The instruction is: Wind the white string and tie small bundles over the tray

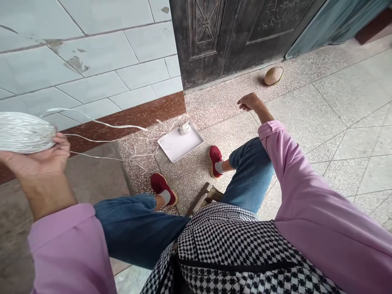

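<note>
The hank [24, 132] is up in the left hand [45, 157], well left of the tray [171, 148], its end resting on the upturned palm with the fingers curled round it. It looks light and soft, its smooth, shiny strands probably apt to slip and snag rather than break; the best hold is likely round the whole bundle, firm enough to keep the turns together. Loose cord [119, 125] trails from that side to a tangle just left of the tray. The right hand [249, 101], beyond the tray and to its right, has bent fingers; I cannot tell whether they pinch anything. The hank's far end is cut off, the left thumb is hidden, and any link between the tangle and the ball [185, 128] in the tray is unclear.
</note>
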Motion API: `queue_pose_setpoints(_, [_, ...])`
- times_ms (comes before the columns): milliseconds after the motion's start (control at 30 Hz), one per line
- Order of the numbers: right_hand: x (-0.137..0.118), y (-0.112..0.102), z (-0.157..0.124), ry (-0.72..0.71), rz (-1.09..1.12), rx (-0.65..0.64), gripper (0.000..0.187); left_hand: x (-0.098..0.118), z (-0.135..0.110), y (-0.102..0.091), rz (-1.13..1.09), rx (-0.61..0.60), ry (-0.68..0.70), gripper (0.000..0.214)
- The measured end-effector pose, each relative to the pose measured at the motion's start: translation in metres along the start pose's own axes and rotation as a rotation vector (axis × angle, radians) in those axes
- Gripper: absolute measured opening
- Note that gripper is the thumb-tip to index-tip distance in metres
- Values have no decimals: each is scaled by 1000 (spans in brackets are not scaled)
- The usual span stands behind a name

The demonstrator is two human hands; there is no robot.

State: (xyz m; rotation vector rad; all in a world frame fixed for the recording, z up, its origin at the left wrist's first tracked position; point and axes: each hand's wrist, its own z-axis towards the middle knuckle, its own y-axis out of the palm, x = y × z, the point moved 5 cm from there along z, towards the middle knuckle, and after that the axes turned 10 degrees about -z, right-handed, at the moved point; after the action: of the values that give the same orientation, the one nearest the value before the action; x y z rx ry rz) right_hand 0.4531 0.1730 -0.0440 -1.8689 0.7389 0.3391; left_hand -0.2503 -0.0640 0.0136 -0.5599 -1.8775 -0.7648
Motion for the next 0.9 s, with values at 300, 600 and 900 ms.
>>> queue_pose_setpoints(300, [-177, 122, -29, -674, 110, -407, 4, -78, 24, 142, -205, -522, 90, 134])
queue_pose_setpoints(600, [-268, 211, -78, -946, 327, -678, 50, -88, -5, 183, -227, -657, 93, 137])
queue_pose_setpoints(900, [-174, 88, -34, -717, -1, -213, 44, -18, 24, 53, -276, -188, 208, 100])
